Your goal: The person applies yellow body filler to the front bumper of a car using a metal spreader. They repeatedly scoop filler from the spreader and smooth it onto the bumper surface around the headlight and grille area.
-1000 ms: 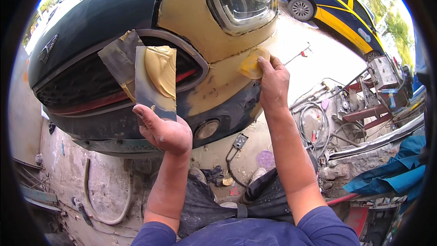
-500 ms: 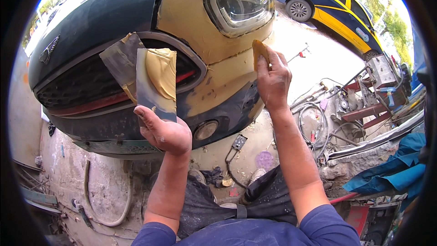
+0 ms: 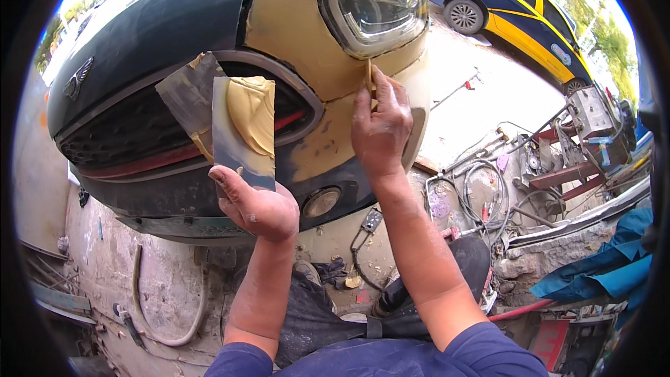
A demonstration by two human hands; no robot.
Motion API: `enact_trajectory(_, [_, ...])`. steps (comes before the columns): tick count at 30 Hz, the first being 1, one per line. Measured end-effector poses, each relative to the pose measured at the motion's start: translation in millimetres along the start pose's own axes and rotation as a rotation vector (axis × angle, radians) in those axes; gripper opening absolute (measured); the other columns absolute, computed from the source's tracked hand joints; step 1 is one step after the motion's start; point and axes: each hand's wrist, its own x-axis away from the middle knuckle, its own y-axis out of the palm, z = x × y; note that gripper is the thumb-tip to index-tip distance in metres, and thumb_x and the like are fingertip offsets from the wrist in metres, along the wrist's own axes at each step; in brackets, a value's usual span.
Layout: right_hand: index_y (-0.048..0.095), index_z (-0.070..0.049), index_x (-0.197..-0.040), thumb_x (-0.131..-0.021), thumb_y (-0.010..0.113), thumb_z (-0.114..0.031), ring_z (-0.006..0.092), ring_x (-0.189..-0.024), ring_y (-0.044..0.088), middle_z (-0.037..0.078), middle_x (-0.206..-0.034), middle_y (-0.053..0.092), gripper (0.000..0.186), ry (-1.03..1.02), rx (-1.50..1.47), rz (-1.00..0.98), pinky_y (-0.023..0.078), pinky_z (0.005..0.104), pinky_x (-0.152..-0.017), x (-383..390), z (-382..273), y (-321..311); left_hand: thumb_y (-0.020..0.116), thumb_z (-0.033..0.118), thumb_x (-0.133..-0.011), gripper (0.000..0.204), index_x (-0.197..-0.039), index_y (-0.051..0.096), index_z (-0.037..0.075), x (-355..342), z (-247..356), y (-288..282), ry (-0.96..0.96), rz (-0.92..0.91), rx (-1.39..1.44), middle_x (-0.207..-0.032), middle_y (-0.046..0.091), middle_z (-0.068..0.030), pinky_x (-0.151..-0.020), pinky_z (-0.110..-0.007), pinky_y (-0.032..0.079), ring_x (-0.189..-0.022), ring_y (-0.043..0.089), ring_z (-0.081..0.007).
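My left hand (image 3: 264,208) grips a flat grey putty board (image 3: 227,126), thumb at its lower edge and the other fingers hidden behind. A thick heap of yellow body filler (image 3: 252,115) lies on that board. A second smeared grey plate (image 3: 190,91) sticks out behind it, tilted left. In my right hand (image 3: 382,129) a thin yellowish filler spreader (image 3: 369,73) is pinched, seen edge-on, close to or against the filler-coated car body (image 3: 289,35) just below the headlight (image 3: 373,10). I cannot tell whether it touches.
A dark grille (image 3: 125,129) and a round fog lamp (image 3: 322,202) sit on the car's front. Hoses (image 3: 202,307), cables and a metal rig (image 3: 572,160) lie around. Blue cloth (image 3: 593,265) hangs at right. A yellow and blue car (image 3: 516,14) stands beyond.
My right hand has moved left with the spreader, from the car's outer corner to beneath the headlight, and the spreader has turned edge-on. My right knee has swung outward. My left hand holds nearly still.
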Motion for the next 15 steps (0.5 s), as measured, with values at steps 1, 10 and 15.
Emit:
enact_trajectory(1, [0.073, 0.001, -0.134, -0.098, 0.069, -0.007, 0.0396, -0.109, 0.069, 0.022, -0.118, 0.071, 0.038, -0.010, -0.020, 0.001, 0.057, 0.0474, -0.098, 2.3, -5.8, 4.3, 0.061, -0.001, -0.108, 0.053, -0.159, 0.049, -0.008, -0.2, 1.0, 0.5, 0.177, 0.017, -0.091, -0.136, 0.068, -0.0331, -0.101, -0.044, 0.060, -0.114, 0.073, -0.0438])
enact_trajectory(10, [0.072, 0.003, -0.134, -0.095, 0.071, 0.000, 0.0392, -0.105, 0.070, 0.023, -0.115, 0.071, 0.039, -0.190, -0.157, -0.026, 0.059, 0.0474, -0.095, 21.3, -28.7, 1.1, 0.073, -0.002, -0.093, 0.075, -0.162, 0.043, -0.009, -10.4, 8.2, -4.3, 0.455, 0.091, -0.362, -0.143, 0.064, -0.0356, -0.109, -0.051, 0.053, -0.122, 0.068, -0.0504])
enact_trajectory(15, [0.075, 0.001, -0.131, -0.103, 0.067, -0.011, 0.0371, -0.107, 0.075, 0.022, -0.120, 0.075, 0.032, 0.163, -0.060, 0.066, 0.061, 0.0444, -0.092, 10.0, 0.2, -15.8, 0.055, -0.004, -0.111, 0.055, -0.165, 0.041, -0.006, -9.3, 12.3, -0.9, 0.443, 0.138, -0.410, -0.133, 0.069, -0.0326, -0.094, -0.047, 0.063, -0.104, 0.077, -0.0455])
